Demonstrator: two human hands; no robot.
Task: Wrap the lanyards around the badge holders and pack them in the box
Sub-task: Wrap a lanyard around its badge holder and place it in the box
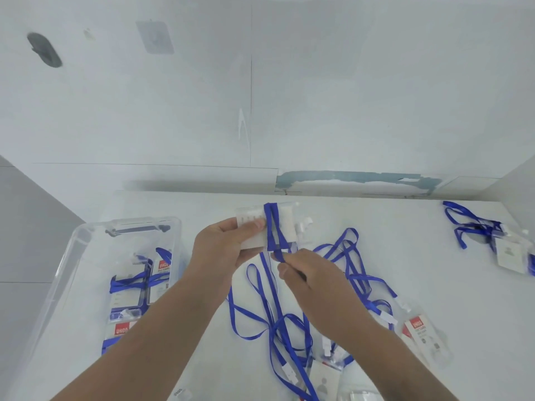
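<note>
My left hand (224, 247) grips a clear badge holder (286, 222) above the table, thumb on its front. A blue lanyard (273, 227) runs around the holder's middle in a couple of turns. My right hand (307, 280) pinches the lanyard just below the holder, and the rest of the strap (270, 287) hangs down to the table. At the left stands the clear plastic box (69, 256), holding several wrapped badge holders (130, 285).
A tangle of blue lanyards (351, 264) with badge holders (417, 331) lies on the white table under and right of my hands. Another badge holder with its lanyard (492, 235) lies at the far right. A white wall rises behind the table.
</note>
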